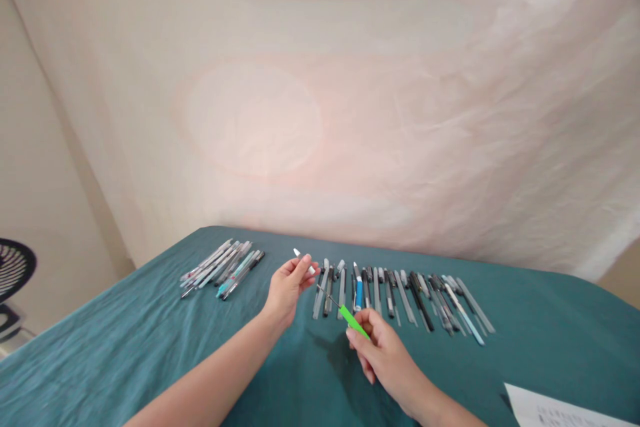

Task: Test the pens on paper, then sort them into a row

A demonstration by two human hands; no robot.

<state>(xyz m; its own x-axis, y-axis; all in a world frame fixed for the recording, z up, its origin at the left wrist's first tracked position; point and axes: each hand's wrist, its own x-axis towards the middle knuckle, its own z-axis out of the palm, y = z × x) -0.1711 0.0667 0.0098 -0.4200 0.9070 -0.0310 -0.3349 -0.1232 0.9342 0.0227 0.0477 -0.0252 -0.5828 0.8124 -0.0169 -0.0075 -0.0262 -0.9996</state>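
Note:
My left hand (289,287) pinches a short white pen part (297,253), its pointed end showing past the fingertips. Lower and to the right, my right hand (380,353) grips a bright green pen barrel (353,321) between thumb and fingers. A thin dark refill or rod (329,296) sticks out of the barrel's upper end towards my left hand, apart from the white part. Both hands are raised over the table. Just behind them lies a row of pens (376,290), mostly grey, clear and black, with one blue-and-white pen (359,290) among them.
A second group of pens (235,268) lies in a loose pile at the left. The table has a dark green cloth (150,347). Printed white paper (555,410) sits at the front right corner. A black fan (15,270) stands beyond the left edge, and a pale sheet (350,113) hangs behind.

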